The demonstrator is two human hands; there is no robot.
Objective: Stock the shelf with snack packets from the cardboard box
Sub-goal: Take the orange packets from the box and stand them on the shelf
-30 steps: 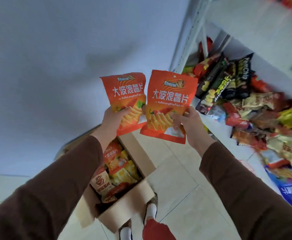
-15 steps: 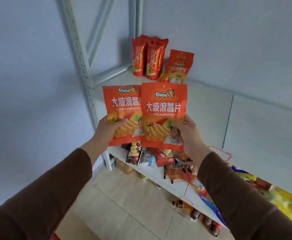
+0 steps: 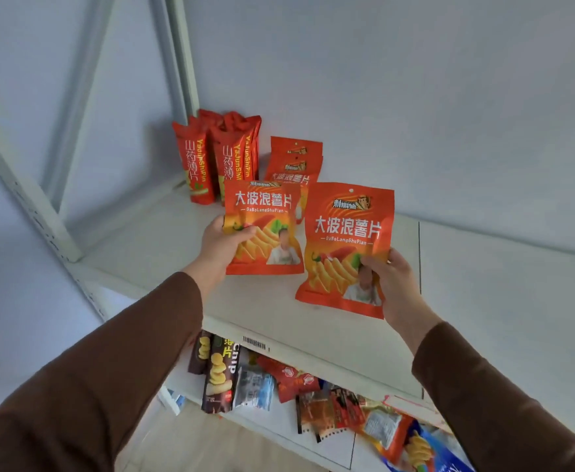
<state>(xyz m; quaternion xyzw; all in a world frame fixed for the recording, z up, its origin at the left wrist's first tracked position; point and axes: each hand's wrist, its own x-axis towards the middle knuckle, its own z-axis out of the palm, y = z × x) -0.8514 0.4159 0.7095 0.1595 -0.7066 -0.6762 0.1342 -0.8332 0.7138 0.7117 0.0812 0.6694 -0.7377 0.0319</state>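
Snack packets, two matching orange ones, are up over the shelf (image 3: 163, 240) now: the left hand (image 3: 223, 243) grips the left packet (image 3: 263, 229) by its lower left edge, the right hand (image 3: 393, 284) pinches the right packet (image 3: 345, 247) at its lower right corner. Behind them, toward the shelf's back left corner, a leaning row of the same packets (image 3: 294, 161) and tall red packets (image 3: 217, 158) already stand stocked. Most of the shelf looks bare, so plenty seems left; the box is out of sight.
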